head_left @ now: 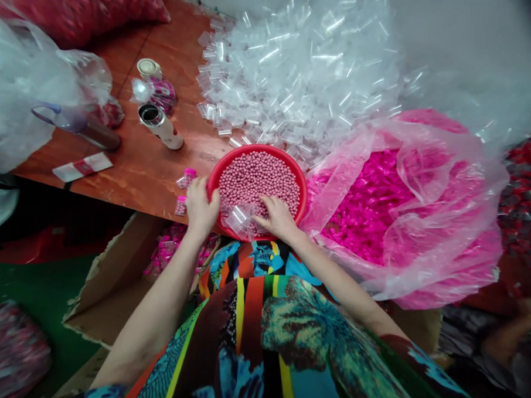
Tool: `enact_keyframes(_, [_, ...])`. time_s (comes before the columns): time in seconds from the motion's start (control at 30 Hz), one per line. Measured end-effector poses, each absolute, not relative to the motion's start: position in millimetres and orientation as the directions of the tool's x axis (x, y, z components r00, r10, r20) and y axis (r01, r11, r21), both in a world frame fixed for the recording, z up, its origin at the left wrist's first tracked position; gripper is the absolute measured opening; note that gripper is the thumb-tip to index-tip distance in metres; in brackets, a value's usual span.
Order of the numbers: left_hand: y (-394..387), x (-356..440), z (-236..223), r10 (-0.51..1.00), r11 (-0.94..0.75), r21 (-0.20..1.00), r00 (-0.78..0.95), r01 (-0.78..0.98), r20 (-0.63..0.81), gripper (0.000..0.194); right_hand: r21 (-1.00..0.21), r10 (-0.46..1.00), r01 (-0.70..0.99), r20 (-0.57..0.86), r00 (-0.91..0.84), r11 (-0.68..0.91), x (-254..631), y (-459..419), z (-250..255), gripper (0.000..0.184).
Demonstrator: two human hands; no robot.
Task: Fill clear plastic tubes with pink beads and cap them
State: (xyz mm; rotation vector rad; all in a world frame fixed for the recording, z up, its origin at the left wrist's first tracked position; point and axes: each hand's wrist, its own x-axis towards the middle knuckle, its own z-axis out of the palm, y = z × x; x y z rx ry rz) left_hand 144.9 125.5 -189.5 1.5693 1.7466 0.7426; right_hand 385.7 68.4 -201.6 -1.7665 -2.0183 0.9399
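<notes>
A red basin (305,192) full of small pink beads (260,178) sits at the table's front edge, against my body. My right hand (279,218) is inside it over the beads, thumb and fingers apart, the thumb beside several clear little containers (239,219) lying on the beads. At the basin's left rim is my left hand (202,207), its fingers curled and their tips hidden; whether something is in them I cannot make out. Right by it stand a small pink-capped container (189,174) and another small container with pink contents (181,205).
A heap of clear containers (298,65) covers the back. An open pink bag of bright pink caps (370,209) lies right. Left stand a white tumbler (161,126) and a bottle (81,126). Below the edge, a cardboard box (112,280) holds pink pieces (164,250).
</notes>
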Motion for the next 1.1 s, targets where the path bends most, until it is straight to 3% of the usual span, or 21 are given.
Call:
enact_keyframes(0.1, [111,174,-185,0.949,-0.105,0.648,0.271,0.754,-0.162,0.035,-0.762,0.963,0.645,-0.213,-0.168,-0.056,374,79,-214,0.023])
enact_keyframes(0.2, [105,196,-190,0.879,-0.145,0.587,0.376,0.797,-0.293,0.041,-0.827,0.965,0.539,-0.248,-0.091,-0.162,375,84,-226,0.015])
enact_keyframes(0.37, [118,207,-211,0.891,0.090,0.780,0.300,0.619,-0.341,0.028,-0.857,0.967,0.451,-0.245,0.070,-0.250,386,82,-229,0.027])
enact_keyframes(0.47, [125,208,-214,0.883,0.132,0.834,0.320,0.535,-0.345,0.031,-0.865,0.978,0.459,-0.164,0.125,-0.204,389,81,-218,0.033])
enact_keyframes(0.6, [127,219,-210,0.826,0.172,0.919,0.457,0.354,-0.330,0.035,-0.883,0.999,0.468,0.022,-0.025,0.031,385,85,-202,0.031])
enact_keyframes(0.73, [120,232,-209,0.824,0.289,0.951,0.476,0.113,-0.307,0.042,-0.923,0.997,0.382,0.032,-0.068,0.056,381,85,-191,0.020])
enact_keyframes(0.83, [109,234,-204,0.837,0.218,0.950,0.457,0.226,-0.301,0.042,-0.941,1.000,0.338,0.000,-0.029,0.010,384,78,-189,0.019])
enact_keyframes(0.93, [101,234,-192,0.879,0.094,0.902,0.389,0.422,-0.274,0.037,-0.950,0.987,0.274,-0.131,0.094,-0.152,388,73,-197,0.022])
enact_keyframes(1.03, [98,238,-174,0.889,-0.201,0.613,0.405,0.764,-0.212,0.032,-0.947,0.963,0.208,-0.214,0.165,-0.246,384,73,-205,0.026])
enact_keyframes(1.1, [103,239,-163,0.874,-0.311,0.438,0.435,0.843,-0.218,0.032,-0.942,0.954,0.187,-0.246,0.174,-0.277,378,74,-205,0.028])
